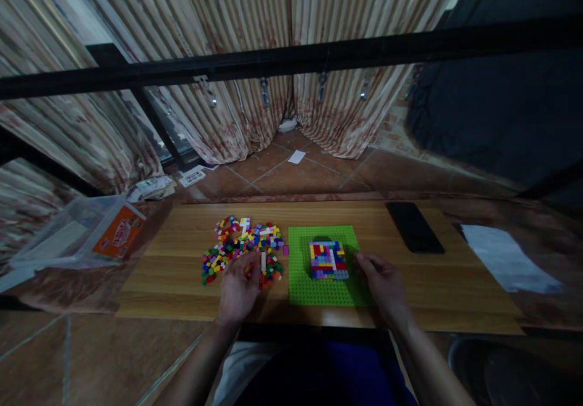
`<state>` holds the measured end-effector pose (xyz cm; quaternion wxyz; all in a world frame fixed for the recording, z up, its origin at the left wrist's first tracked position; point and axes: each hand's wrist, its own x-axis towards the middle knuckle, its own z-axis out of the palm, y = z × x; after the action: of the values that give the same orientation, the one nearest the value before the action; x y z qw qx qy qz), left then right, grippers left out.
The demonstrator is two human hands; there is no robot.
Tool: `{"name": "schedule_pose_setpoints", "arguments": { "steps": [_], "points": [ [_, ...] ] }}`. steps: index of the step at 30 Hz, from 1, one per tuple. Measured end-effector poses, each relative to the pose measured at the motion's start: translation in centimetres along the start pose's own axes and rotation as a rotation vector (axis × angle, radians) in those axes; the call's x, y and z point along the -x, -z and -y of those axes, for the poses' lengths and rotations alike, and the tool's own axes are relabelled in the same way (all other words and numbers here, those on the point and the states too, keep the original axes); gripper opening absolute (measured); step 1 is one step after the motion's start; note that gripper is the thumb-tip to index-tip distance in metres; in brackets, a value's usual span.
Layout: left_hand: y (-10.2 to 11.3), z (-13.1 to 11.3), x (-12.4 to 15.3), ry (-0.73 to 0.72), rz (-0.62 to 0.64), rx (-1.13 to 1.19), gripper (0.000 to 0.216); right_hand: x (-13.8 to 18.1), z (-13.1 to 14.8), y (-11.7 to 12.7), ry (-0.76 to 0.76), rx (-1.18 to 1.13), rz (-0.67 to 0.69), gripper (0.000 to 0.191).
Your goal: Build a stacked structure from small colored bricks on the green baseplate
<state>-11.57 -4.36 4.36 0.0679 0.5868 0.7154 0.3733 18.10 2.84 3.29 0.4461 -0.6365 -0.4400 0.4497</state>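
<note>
- Down at the near side of the brick heap, the left hand was palm-down with its fingers bent rather than spread. Couldn't tell if it was pinching a piece. Its forearm came up from the lower left, and a long white brick sat just beside the thumb.
- Over on the other side, the right hand leaned in from the lower right, fingers curled and pointing left, tips near the right edge of the green baseplate. Thumb and index looked close together, but honestly couldn't tell if anything was between them.
- The brick build, a multicoloured rectangle, sat on the baseplate between the two hands, a bit right of the plate's middle.
- All of that was on a wood-grain tabletop: heap on the left, baseplate around the middle, then a flat black device lying at an angle near the far edge.
- Off the left end was a clear plastic bin with an orange label; past the right end lay a white sheet.
- Room-wise, striped curtains hung behind a black bar, a small paper lay on the brown tile floor, and dark fabric filled the upper right.
</note>
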Motion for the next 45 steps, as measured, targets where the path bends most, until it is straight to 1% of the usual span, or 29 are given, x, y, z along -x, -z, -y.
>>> {"name": "schedule_pose_setpoints", "arguments": {
  "steps": [3, 6, 10, 13, 17, 20, 23, 27, 29, 32, 36, 41, 45],
  "points": [
    [0.1, 0.2, 0.0, 0.028, 0.013, 0.001, 0.020, 0.0, 0.3, -0.5, 0.058, 0.046, 0.043, 0.047],
    [-0.2, 0.0, 0.0, 0.025, 0.009, -0.016, 0.019, 0.0, 0.3, -1.0, 0.088, 0.074, 0.076, 0.043],
    [-0.5, -0.1, -0.2, 0.025, 0.009, -0.030, 0.018, -0.1, 0.2, -1.4, 0.116, 0.147, 0.076, 0.041],
    [-0.4, 0.2, -0.3, 0.036, 0.012, -0.054, 0.017, -0.2, 0.1, -1.5, 0.103, 0.173, 0.058, 0.041],
    [-0.1, 0.1, -0.5, 0.001, 0.062, -0.161, 0.017, -0.2, -0.1, -1.7, 0.111, 0.162, 0.016, 0.040],
    [0.0, -0.6, -0.5, -0.035, 0.094, -0.256, 0.017, -0.2, -0.3, -1.8, 0.142, 0.168, 0.010, 0.042],
    [-0.2, -1.5, -0.5, -0.016, 0.083, -0.370, 0.019, -0.1, -0.4, -1.8, 0.165, 0.194, 0.030, 0.043],
    [-0.5, -2.4, -0.7, 0.003, 0.083, -0.473, 0.022, 0.0, -0.1, -1.5, 0.150, 0.173, 0.079, 0.044],
    [-0.7, -2.6, -0.8, 0.007, 0.085, -0.498, 0.022, 0.1, 0.2, -1.2, 0.127, 0.144, 0.061, 0.047],
    [-0.8, -2.6, -0.9, -0.001, 0.095, -0.503, 0.020, 0.1, 0.5, -0.4, 0.110, 0.102, -0.022, 0.051],
    [-1.1, -2.6, -1.1, 0.004, 0.096, -0.478, 0.018, -0.2, 0.0, 0.6, 0.129, 0.049, -0.094, 0.051],
    [-1.3, -2.7, -1.1, 0.008, 0.093, -0.451, 0.019, -0.1, -1.5, 1.2, 0.114, 0.016, -0.097, 0.052],
    [-1.5, -2.7, -0.8, 0.004, 0.094, -0.461, 0.020, 0.3, -1.8, 1.3, 0.100, 0.015, -0.125, 0.051]
  ]
}}
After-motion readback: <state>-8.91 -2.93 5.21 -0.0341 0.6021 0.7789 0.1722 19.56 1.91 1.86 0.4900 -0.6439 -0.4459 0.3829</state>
